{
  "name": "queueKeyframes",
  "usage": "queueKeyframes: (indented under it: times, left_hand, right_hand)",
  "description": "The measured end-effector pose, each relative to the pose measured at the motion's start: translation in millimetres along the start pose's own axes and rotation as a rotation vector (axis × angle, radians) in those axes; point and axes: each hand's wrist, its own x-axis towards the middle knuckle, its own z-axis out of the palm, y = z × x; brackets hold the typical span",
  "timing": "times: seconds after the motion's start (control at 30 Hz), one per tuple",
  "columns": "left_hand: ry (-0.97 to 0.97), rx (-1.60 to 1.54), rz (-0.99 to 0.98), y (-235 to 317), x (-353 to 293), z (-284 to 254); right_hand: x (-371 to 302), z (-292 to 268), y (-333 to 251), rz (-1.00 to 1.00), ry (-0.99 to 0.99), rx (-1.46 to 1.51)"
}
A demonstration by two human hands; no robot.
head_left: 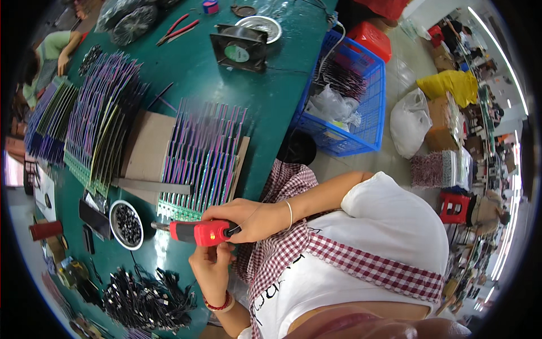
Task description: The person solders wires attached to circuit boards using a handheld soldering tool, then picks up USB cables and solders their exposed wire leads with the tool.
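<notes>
My right hand (248, 217) is closed around a red-and-black hand-held tool with a metal tip (206, 231). A small yellow light shows on its side, and the tip points left over the table. Just below the tool, my left hand (212, 268) has its thumb and fingers pinched together; what they hold, if anything, is hidden. Close above my right hand stands a row of green circuit boards with thin purple strips (203, 158). A grey metal bar (155, 186) lies across its left side. Left of the tip is a white bowl of small black parts (127, 224).
Black cables (147, 299) lie in a heap at the near left. More strip boards (101, 124) stand farther left. A square fan (240, 48), a metal dish (262, 27) and red pliers (178, 29) are at the top. A blue crate (350, 133) sits beside the table. Another person (48, 59) works at upper left.
</notes>
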Motion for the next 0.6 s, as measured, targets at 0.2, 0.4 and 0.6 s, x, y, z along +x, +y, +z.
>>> queueKeyframes:
  times: [0.2, 0.4, 0.6]
  left_hand:
    - [0.037, 0.011, -0.036, -9.7, -3.4, -2.0]
    - [-0.04, -0.01, 0.007, -16.6, 6.3, -5.8]
    - [0.125, -0.155, -0.114, -44.0, 11.3, -40.0]
  right_hand:
    - [-0.8, 8.4, 11.2, -0.007, -0.024, -0.035]
    - [-10.3, 8.9, 15.5, -0.049, 0.143, -0.001]
    - [-6.7, 2.2, 18.6, 0.168, 0.182, 0.353]
